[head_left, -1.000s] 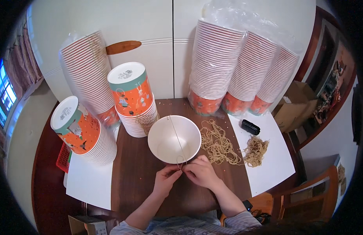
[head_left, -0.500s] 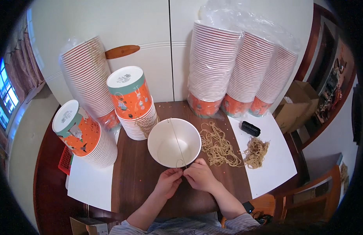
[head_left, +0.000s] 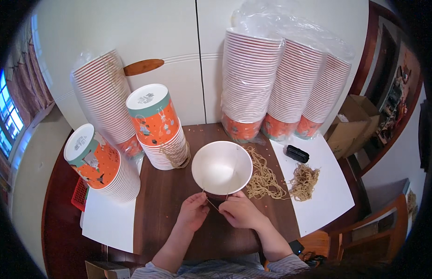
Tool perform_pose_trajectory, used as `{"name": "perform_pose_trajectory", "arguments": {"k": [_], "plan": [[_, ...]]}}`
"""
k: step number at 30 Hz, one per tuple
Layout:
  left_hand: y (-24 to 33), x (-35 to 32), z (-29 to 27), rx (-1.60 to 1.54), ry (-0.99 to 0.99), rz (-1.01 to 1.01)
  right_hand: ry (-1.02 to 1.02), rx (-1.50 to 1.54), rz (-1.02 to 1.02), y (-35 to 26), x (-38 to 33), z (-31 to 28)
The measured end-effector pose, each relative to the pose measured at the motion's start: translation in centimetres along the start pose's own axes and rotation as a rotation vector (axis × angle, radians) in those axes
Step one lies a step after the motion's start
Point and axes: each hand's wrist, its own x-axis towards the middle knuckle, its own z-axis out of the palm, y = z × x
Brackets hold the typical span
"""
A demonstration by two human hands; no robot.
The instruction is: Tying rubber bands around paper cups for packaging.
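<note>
Both hands sit right at the near rim of the white paper bowl [head_left: 222, 167]. The left hand [head_left: 193, 213] and right hand [head_left: 240, 212] are each pinched narrow on a thin rubber band [head_left: 211, 202], which runs taut between them, probably so it can stretch over the rim. The bowl stands upright just beyond the fingers. Right of the right hand, two loose piles of rubber bands [head_left: 264, 176] lie within easy reach. Dark wooden tabletop [head_left: 165, 209] with white sheets, and tall bagged bowl stacks [head_left: 281, 79] against a white cabinet behind.
</note>
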Motion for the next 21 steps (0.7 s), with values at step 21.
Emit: {"name": "perform_pose_trajectory", "arguments": {"k": [21], "plan": [[-0.5,-0.3,0.2,0.372,0.037,0.269,0.173,-0.318,0.05,0.0,-0.1,3.6]]}}
